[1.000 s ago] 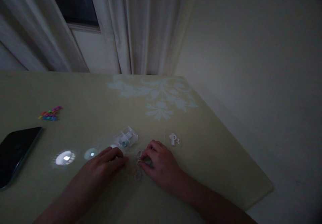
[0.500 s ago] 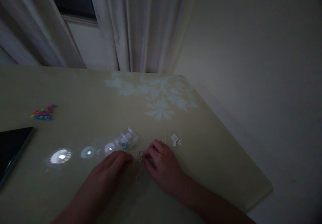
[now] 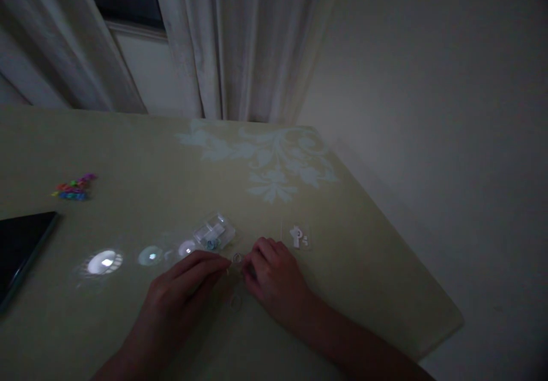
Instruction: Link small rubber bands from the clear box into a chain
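A small pale ring (image 3: 237, 259) sits between the fingertips of my two hands, just above or on the table. My left hand (image 3: 186, 289) reaches in from the left, its fingers pinched together at the ring's left edge. On the other side, my right hand (image 3: 276, 278) is curled with thumb and forefinger closed at the ring's right edge. Below them a second thin ring (image 3: 235, 302) lies on the table. A clear compartment box (image 3: 214, 231) with a pale blue-green item inside is just beyond my left fingers. The dim light blurs fine detail.
Right of the box lies a clear sheet (image 3: 302, 237) with white shapes. A heap of small colourful pieces (image 3: 73, 188) and a dark flat device (image 3: 23, 255) are at the left. Bright lamp reflections show on the table (image 3: 368, 267). Curtains (image 3: 265, 44) and a wall stand behind.
My left fingers have straightened and moved slightly right, to the ring's edge. My right hand has barely shifted.
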`<move>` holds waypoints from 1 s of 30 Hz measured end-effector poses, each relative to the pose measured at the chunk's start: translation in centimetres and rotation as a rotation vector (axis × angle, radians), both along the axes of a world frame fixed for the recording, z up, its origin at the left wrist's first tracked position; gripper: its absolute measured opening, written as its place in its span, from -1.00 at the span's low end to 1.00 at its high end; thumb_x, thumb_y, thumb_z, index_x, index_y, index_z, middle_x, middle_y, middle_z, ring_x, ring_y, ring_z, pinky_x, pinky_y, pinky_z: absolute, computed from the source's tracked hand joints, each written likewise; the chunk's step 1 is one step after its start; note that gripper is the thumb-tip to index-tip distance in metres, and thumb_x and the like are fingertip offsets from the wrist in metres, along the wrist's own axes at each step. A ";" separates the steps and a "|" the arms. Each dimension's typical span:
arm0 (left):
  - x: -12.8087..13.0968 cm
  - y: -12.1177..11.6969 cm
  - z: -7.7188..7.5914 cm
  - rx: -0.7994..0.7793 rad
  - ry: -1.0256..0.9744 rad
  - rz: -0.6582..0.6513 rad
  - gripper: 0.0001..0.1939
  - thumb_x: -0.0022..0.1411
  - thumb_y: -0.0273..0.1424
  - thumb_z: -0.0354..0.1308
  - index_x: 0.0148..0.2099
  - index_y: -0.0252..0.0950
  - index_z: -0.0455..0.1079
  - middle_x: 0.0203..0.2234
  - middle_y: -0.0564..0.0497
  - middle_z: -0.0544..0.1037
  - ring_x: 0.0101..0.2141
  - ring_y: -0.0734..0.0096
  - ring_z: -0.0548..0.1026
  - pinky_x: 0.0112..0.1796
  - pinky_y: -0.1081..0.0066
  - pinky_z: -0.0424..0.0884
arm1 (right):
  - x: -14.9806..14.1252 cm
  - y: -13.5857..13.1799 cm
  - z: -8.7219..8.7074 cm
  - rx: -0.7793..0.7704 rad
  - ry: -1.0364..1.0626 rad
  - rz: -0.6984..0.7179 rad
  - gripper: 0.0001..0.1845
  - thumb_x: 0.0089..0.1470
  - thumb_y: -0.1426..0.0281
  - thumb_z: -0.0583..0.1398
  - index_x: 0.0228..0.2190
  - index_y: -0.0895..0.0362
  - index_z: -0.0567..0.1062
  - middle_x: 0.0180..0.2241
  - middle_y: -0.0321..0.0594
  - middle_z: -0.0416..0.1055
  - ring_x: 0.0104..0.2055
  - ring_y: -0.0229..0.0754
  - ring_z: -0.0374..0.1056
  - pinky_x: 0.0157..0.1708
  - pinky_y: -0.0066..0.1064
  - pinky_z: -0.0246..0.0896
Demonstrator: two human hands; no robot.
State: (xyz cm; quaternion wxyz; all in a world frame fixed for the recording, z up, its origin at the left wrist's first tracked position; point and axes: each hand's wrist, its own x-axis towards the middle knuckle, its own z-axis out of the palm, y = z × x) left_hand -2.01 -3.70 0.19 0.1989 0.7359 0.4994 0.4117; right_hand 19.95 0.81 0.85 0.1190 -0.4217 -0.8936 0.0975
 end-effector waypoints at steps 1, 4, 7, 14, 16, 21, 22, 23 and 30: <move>0.0 0.0 -0.1 0.003 -0.005 0.011 -0.80 0.43 -0.40 0.16 -0.04 -0.11 0.61 -0.17 0.00 0.68 -0.20 0.36 0.67 -0.19 0.51 0.57 | 0.0 0.1 -0.1 0.025 -0.023 0.005 -0.96 0.24 0.44 0.30 -0.27 0.17 0.55 -0.24 -0.12 0.47 -0.15 -0.02 0.38 -0.13 -0.19 0.31; 0.0 0.1 -0.2 -0.011 -0.022 0.014 -0.80 0.44 -0.41 0.15 -0.06 -0.11 0.61 -0.17 -0.01 0.66 -0.20 0.36 0.66 -0.19 0.51 0.56 | -0.1 0.2 -0.4 0.051 -0.068 0.015 -0.94 0.22 0.45 0.30 -0.28 0.20 0.54 -0.25 -0.10 0.47 -0.16 0.00 0.38 -0.16 -0.18 0.32; 0.1 0.1 -0.3 -0.023 -0.036 -0.020 -0.81 0.44 -0.43 0.16 -0.04 -0.10 0.58 -0.20 0.03 0.66 -0.21 0.39 0.66 -0.18 0.53 0.54 | 0.1 0.4 -0.2 0.047 -0.072 0.032 -0.93 0.22 0.44 0.31 -0.27 0.20 0.54 -0.24 -0.11 0.47 -0.16 0.00 0.38 -0.18 -0.18 0.32; 0.3 0.2 -0.1 -0.030 -0.008 -0.058 -0.80 0.43 -0.47 0.17 -0.02 -0.09 0.54 -0.19 0.07 0.66 -0.20 0.45 0.66 -0.17 0.58 0.51 | 0.4 0.3 0.2 0.102 -0.062 0.062 -0.96 0.25 0.46 0.28 -0.29 0.18 0.54 -0.25 -0.12 0.48 -0.15 -0.01 0.38 -0.16 -0.18 0.30; 0.4 0.2 0.1 -0.021 -0.008 -0.052 -0.81 0.43 -0.47 0.17 -0.03 -0.09 0.54 -0.20 0.07 0.66 -0.21 0.46 0.65 -0.18 0.59 0.51 | 0.4 0.2 -0.3 0.156 -0.076 0.072 -0.96 0.22 0.46 0.27 -0.29 0.19 0.54 -0.27 -0.10 0.47 -0.17 0.01 0.37 -0.18 -0.17 0.29; 0.5 0.1 0.5 0.014 -0.023 -0.046 -0.82 0.43 -0.44 0.16 -0.02 -0.11 0.56 -0.21 0.05 0.65 -0.22 0.45 0.65 -0.19 0.58 0.52 | 0.5 0.5 -1.0 0.200 -0.048 0.060 -0.97 0.19 0.48 0.23 -0.30 0.18 0.52 -0.28 -0.12 0.46 -0.19 -0.02 0.35 -0.21 -0.20 0.27; 0.5 0.1 0.5 0.019 -0.023 -0.044 -0.82 0.44 -0.43 0.16 -0.03 -0.11 0.57 -0.21 0.05 0.65 -0.22 0.44 0.65 -0.20 0.58 0.52 | 0.6 0.7 -0.9 0.184 -0.036 0.055 -0.97 0.19 0.48 0.23 -0.29 0.18 0.51 -0.28 -0.13 0.46 -0.19 -0.03 0.35 -0.20 -0.21 0.27; 0.5 0.1 0.4 0.023 -0.020 -0.042 -0.82 0.44 -0.41 0.16 -0.03 -0.11 0.58 -0.21 0.04 0.64 -0.22 0.44 0.65 -0.20 0.58 0.52 | 0.6 0.8 -0.8 0.164 -0.024 0.053 -0.97 0.19 0.48 0.24 -0.28 0.18 0.51 -0.27 -0.14 0.46 -0.19 -0.04 0.35 -0.19 -0.22 0.27; 0.0 0.3 -0.1 0.040 0.064 -0.017 -0.81 0.44 -0.42 0.15 -0.02 -0.14 0.59 -0.19 0.02 0.67 -0.22 0.43 0.67 -0.19 0.58 0.53 | 1.2 1.0 0.6 -0.028 0.112 0.039 -0.98 0.21 0.47 0.26 -0.28 0.17 0.49 -0.23 -0.17 0.45 -0.16 -0.10 0.36 -0.13 -0.28 0.28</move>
